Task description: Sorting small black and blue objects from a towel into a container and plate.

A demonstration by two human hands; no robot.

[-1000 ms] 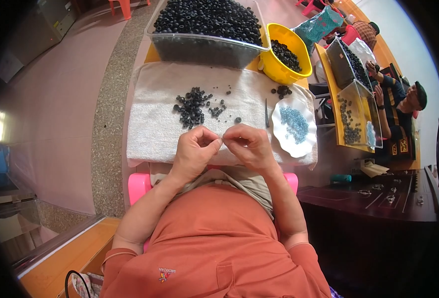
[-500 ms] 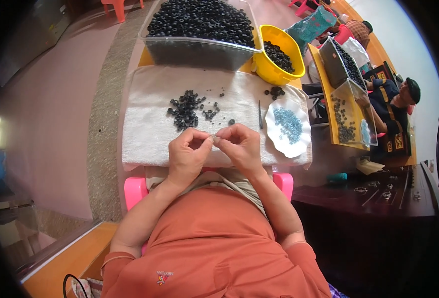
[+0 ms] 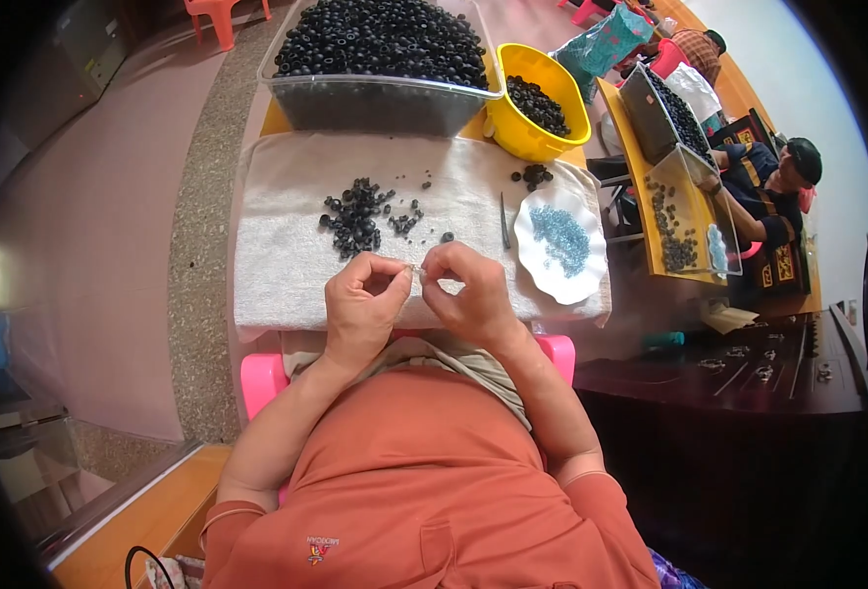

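Observation:
My left hand (image 3: 363, 306) and my right hand (image 3: 473, 294) meet above the near part of a white cloth (image 3: 277, 245). Thumb and forefinger are pinched together on each. Between the fingertips shows a tiny pale, shiny piece (image 3: 415, 271), too small to name. Just beyond the hands lies one black piece (image 3: 447, 237). A heap of small black ring-like pieces (image 3: 356, 224) and a few scattered black bits (image 3: 406, 221) lie farther left. To the right, a white scalloped plate (image 3: 563, 291) carries small clear bluish pieces (image 3: 561, 239). Beside it rests a thin dark tool (image 3: 504, 220), perhaps tweezers.
At the back stand a clear tub (image 3: 375, 106) full of black pieces and a yellow basin (image 3: 542, 137) with more. A small black cluster (image 3: 532, 177) lies before the basin. A co-worker (image 3: 782, 182) sits at another table (image 3: 669, 257) on the right.
My right fingertips have drawn slightly apart from the left ones, and a gap now shows between them. The whole view has shifted a little. The things on the cloth lie as before.

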